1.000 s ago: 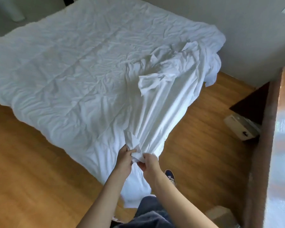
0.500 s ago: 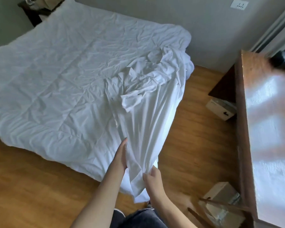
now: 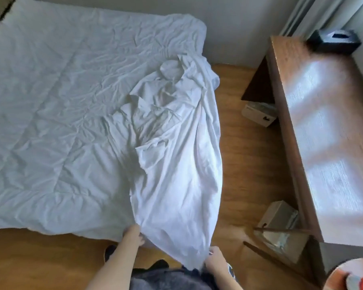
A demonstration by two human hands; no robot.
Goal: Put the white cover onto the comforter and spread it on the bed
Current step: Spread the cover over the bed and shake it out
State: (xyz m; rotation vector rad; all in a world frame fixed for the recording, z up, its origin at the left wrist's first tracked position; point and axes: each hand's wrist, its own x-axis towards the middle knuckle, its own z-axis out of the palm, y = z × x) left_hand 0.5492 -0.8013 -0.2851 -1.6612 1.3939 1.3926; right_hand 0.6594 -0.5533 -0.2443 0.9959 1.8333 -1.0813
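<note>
White cover, pinched at its near edge by left hand and right hand, lies bunched lower centre atop the bare comforter; covering not yet begun.

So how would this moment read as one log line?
step: opening cover | left hand: holds white cover edge | right hand: holds edge | comforter: flat on bed, uncovered

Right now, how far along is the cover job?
Early. Done: the comforter lies spread flat over the bed. In hand: the white cover lies bunched along its right side, its near end hanging off the bed; the left hand and right hand hold that end. Left: get the comforter inside the cover, then spread it flat.
</note>
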